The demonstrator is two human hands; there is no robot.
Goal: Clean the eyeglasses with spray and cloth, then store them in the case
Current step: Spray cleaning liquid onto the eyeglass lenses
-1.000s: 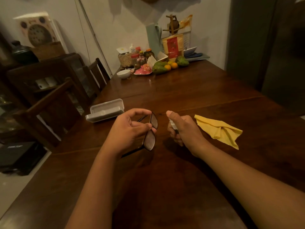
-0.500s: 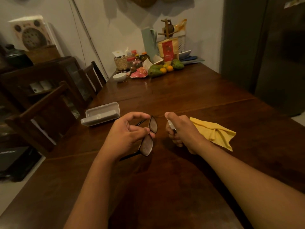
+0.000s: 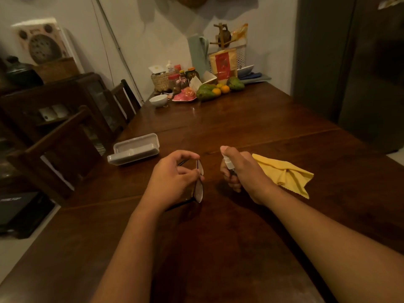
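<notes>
above the dark wooden bench (image 3: 251,127), close to its middle, the left hand (image 3: 172,178) pinches the eyeglasses (image 3: 199,184) between thumb and fingers. the frame stands on edge, with one lens high and the other low, so its long axis runs nearly away from the person and the lenses face right, toward the other hand. one thin temple arm points back to the left under the hand. the right hand (image 3: 242,169) is closed around a small spray bottle (image 3: 228,164); the index finger lies on its white top and the nozzle points left at the lenses. both hands are near but apart. a yellow cloth (image 3: 284,173) lies crumpled on the bench just right of the right hand. an open grey case (image 3: 133,150) rests on the bench left of the left hand, its long side running left to right.
</notes>
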